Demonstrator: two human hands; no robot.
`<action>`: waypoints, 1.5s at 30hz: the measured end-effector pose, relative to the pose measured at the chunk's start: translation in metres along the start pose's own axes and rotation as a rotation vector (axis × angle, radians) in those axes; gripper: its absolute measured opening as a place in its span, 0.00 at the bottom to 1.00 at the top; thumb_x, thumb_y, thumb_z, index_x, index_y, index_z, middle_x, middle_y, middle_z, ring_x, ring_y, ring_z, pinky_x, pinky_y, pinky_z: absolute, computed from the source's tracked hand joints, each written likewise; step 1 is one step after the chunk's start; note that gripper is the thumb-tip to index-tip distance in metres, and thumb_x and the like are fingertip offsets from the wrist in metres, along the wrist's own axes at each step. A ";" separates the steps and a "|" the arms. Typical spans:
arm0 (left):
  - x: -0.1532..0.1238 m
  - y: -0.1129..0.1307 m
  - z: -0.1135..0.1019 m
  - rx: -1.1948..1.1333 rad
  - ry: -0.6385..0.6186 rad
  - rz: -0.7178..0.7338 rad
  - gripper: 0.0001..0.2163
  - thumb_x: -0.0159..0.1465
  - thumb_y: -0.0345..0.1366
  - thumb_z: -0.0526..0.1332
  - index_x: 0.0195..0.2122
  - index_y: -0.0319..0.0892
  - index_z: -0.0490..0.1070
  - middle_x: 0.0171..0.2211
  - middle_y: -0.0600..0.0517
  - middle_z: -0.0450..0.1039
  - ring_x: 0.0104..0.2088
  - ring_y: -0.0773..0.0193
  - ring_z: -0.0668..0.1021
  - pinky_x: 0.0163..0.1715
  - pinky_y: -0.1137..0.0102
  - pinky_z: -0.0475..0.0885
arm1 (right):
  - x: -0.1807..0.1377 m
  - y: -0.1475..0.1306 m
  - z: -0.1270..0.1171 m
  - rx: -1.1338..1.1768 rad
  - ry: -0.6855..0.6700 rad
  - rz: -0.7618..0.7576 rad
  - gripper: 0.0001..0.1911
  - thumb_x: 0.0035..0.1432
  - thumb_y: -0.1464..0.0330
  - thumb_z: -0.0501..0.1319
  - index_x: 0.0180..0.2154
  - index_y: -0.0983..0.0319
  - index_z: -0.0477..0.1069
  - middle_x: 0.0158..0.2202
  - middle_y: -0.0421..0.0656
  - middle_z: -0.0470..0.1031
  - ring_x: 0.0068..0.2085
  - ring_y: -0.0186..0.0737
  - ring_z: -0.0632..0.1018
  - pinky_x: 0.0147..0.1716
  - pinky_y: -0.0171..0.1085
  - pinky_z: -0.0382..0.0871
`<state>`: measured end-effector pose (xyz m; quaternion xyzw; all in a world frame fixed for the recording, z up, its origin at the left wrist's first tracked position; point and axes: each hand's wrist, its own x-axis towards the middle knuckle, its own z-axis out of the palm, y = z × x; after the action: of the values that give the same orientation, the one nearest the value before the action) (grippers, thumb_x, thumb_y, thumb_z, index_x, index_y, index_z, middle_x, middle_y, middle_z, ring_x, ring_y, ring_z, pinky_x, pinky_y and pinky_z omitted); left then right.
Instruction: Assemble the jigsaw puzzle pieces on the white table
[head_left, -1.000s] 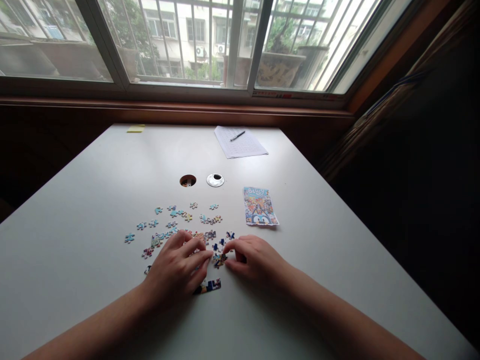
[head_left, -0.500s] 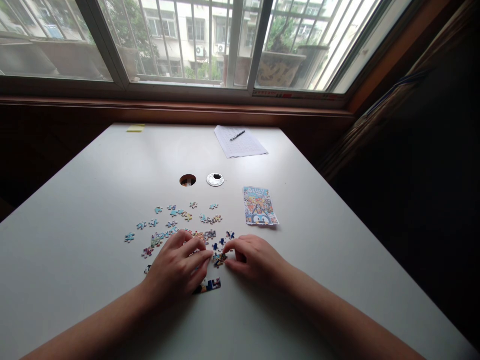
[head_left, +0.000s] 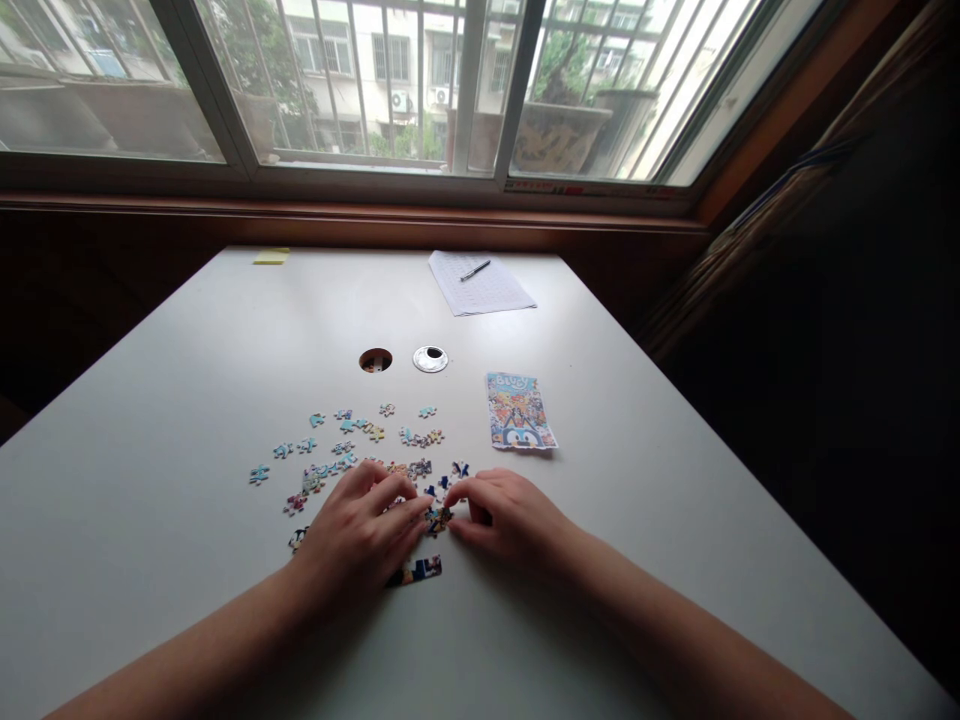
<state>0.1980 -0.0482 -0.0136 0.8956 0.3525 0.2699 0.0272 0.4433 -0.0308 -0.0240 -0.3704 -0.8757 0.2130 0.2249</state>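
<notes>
My left hand [head_left: 371,525] is closed, its fingertips pressed against the left side of a small colourful puzzle piece [head_left: 437,520]. From the other side, my right hand [head_left: 506,510] pinches that piece between thumb and index finger. Whether it is one piece or two joined ones cannot be made out. Just below, a joined dark strip of puzzle pieces [head_left: 426,570] lies flat, its left end covered by my left hand. Dark blue pieces [head_left: 460,469] lie just above my fingers. Loose puzzle pieces [head_left: 330,468] spread beyond my left hand, some hidden under it.
A small Bluey picture sheet [head_left: 521,412] lies right of the pieces. Farther back are a round cable hole [head_left: 376,360], its metal cover [head_left: 430,359], papers [head_left: 480,290] with a pen [head_left: 475,271], and a yellow sticky note [head_left: 271,256] on the white table [head_left: 165,400].
My left fingertips have shifted slightly right, closer to my right fingertips at the puzzle piece. A black-and-white piece beside my left wrist shows more. My right hand has barely moved.
</notes>
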 end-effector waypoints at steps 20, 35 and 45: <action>0.001 0.000 0.003 -0.046 0.016 0.033 0.10 0.66 0.28 0.62 0.48 0.43 0.75 0.38 0.50 0.76 0.39 0.59 0.69 0.44 0.61 0.69 | 0.002 -0.001 -0.003 0.016 -0.049 -0.002 0.09 0.57 0.73 0.67 0.42 0.59 0.77 0.26 0.37 0.76 0.29 0.36 0.74 0.36 0.35 0.64; 0.001 0.002 0.001 -0.286 -0.009 -0.093 0.09 0.67 0.30 0.63 0.48 0.46 0.75 0.35 0.53 0.80 0.36 0.61 0.70 0.40 0.67 0.67 | 0.005 -0.006 -0.009 0.296 -0.031 0.225 0.03 0.58 0.70 0.67 0.36 0.60 0.79 0.24 0.36 0.71 0.27 0.32 0.70 0.31 0.31 0.61; 0.008 0.005 -0.009 -0.454 -0.019 -0.237 0.04 0.67 0.33 0.64 0.41 0.46 0.78 0.31 0.53 0.79 0.36 0.62 0.73 0.40 0.68 0.68 | 0.005 -0.011 -0.015 0.702 -0.150 0.385 0.09 0.60 0.63 0.65 0.36 0.64 0.77 0.19 0.33 0.63 0.22 0.29 0.63 0.23 0.30 0.54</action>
<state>0.2018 -0.0480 -0.0012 0.8215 0.3851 0.3285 0.2626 0.4423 -0.0306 -0.0048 -0.4116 -0.6784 0.5638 0.2291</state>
